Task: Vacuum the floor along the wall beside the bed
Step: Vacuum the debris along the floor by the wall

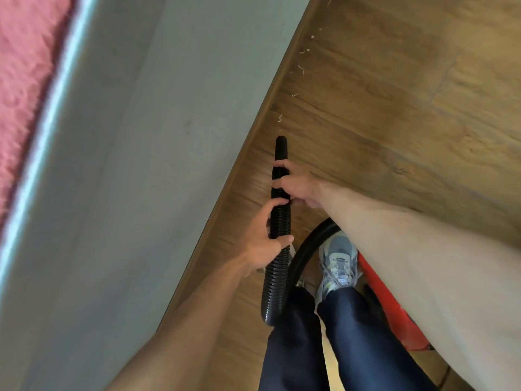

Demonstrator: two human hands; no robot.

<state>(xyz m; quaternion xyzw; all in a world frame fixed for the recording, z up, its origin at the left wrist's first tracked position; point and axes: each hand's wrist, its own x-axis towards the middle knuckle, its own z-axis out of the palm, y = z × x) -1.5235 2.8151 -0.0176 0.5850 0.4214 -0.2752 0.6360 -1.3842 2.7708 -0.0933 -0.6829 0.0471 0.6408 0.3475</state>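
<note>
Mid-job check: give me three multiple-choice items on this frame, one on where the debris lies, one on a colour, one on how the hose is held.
1. The pale scraps lie:
A) ahead of the nozzle, along the baseboard
B) behind the shoe
C) on the bed

2. The hose is:
A) red
B) black
C) white

3. The hose is held by:
A) left hand only
B) right hand only
C) both hands

Answers: 1 A, scraps trail beyond the tip beside the wall. 2 B, ribbed black tube. 3 C, right hand grips near the nozzle, left hand lower.

No lettering to be read anywhere, none on the black hose [279,218], none on the grey shoe [338,258], none on the wall [127,165]
</note>
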